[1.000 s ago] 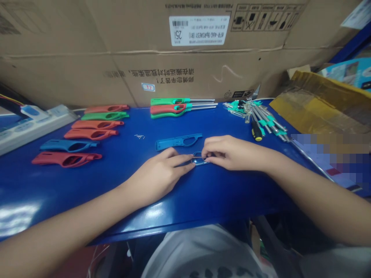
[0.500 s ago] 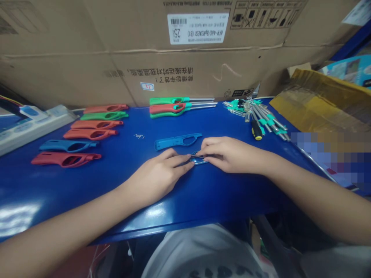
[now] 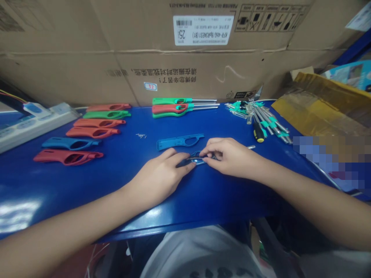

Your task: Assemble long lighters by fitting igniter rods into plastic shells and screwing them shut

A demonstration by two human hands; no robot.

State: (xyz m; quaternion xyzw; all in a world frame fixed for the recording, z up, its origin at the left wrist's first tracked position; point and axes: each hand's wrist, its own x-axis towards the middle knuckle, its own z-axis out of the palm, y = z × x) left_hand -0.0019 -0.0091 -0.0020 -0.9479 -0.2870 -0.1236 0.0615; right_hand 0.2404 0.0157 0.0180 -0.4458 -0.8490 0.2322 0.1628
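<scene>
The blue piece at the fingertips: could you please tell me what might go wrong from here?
The left hand and right hand hide much of the blue piece, so a slip might go unnoticed. The small pale pieces lie loose on the blue table, so a knock could scatter them.

A small-parts assembly workshop, by its look
Past the left hand, coloured plastic handle shells line a blue counter, a power strip farther left; beyond the right hand lie heaped metal tubes and a screwdriver. A printed cardboard carton stands behind everything.
</scene>
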